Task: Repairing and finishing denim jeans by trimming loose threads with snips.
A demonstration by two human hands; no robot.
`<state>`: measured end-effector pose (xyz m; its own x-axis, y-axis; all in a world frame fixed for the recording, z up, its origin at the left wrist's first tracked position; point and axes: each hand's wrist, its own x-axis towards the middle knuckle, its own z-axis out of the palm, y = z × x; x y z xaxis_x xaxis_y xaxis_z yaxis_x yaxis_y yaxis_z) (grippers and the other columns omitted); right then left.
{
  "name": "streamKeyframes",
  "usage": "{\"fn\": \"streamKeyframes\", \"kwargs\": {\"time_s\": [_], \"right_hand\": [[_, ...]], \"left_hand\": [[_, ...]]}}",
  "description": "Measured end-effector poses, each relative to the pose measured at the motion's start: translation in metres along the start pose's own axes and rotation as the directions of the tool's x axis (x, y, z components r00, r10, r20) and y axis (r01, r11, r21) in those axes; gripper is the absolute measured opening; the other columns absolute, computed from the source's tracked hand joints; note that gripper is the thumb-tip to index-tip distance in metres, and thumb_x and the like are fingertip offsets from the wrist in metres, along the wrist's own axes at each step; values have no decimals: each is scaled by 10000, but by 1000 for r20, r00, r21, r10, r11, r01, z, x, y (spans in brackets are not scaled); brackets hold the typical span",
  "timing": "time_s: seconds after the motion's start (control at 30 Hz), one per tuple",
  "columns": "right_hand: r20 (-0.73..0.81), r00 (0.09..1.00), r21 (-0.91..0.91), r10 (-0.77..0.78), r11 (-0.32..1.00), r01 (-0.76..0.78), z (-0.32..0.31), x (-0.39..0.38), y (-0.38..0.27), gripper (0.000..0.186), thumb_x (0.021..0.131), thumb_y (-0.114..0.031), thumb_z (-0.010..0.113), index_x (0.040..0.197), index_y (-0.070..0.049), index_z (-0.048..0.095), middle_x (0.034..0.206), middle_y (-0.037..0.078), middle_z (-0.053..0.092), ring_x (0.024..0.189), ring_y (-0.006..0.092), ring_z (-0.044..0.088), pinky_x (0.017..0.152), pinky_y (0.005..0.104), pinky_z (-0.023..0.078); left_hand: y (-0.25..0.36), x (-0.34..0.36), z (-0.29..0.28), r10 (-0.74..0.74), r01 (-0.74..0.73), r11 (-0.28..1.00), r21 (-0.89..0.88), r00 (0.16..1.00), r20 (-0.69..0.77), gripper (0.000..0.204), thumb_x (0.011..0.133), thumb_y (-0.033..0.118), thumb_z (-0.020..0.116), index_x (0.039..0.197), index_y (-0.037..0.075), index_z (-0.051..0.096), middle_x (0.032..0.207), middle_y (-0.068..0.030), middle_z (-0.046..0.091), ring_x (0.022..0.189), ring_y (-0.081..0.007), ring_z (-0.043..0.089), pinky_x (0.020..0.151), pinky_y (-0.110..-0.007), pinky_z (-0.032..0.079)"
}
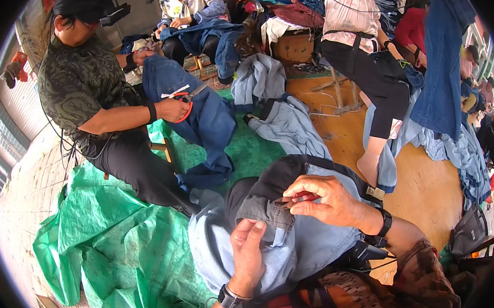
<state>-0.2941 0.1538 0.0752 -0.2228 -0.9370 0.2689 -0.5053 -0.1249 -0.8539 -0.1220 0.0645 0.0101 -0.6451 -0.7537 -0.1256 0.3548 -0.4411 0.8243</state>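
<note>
The pale-blue garment serves as the landmark here: it lies bunched on the person's lap, with a grey panel and black fabric showing at its far left part. The left hand is at the garment's near left side, thumb and fingers pinched together on the lower edge of the grey panel. The right hand is above the garment, to the right of the panel, its fingers closed around small red-handled snips. The snips point left from the right hand, their tips at the right part of the grey panel, just beyond the left hand's fingertips; whether the blades touch the cloth cannot be told.

To the left of the garment, a crumpled green sheet covers the ground. Beyond the garment and to its left, a seated co-worker holds orange-handled scissors over dark-blue jeans. Directly beyond the garment lies another pale-blue piece. To the garment's right spreads a tan board, and farther right sits a dark bag.
</note>
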Motion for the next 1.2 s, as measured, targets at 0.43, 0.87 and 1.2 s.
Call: {"fn": "streamKeyframes", "kwargs": {"time_s": [0.43,0.87,1.2], "right_hand": [[57,987,-101,-149,983,154,15,6,-20,228,705,-50,715,901,-57,598,803,39,566,689,184,607,579,301,489],[-26,996,-173,-87,981,82,3,6,-16,202,813,-93,672,944,-29,531,871,67,578,774,191,628,634,294,523],[107,977,-265,-185,942,208,-1,-5,-18,292,777,-160,716,985,-42,548,873,63,588,787,206,611,676,301,545]], "left_hand": [[-2,-6,0,139,-168,966,199,979,150,127,914,125,589,900,0,605,780,40,584,709,-29,484,632,-185,385],[2,-7,4,246,-291,861,417,956,158,132,896,115,622,874,-13,606,674,43,548,616,-31,450,534,-197,374],[5,-6,9,77,-83,991,109,995,57,120,893,134,630,833,31,623,700,44,572,636,-21,471,564,-184,376]]}}
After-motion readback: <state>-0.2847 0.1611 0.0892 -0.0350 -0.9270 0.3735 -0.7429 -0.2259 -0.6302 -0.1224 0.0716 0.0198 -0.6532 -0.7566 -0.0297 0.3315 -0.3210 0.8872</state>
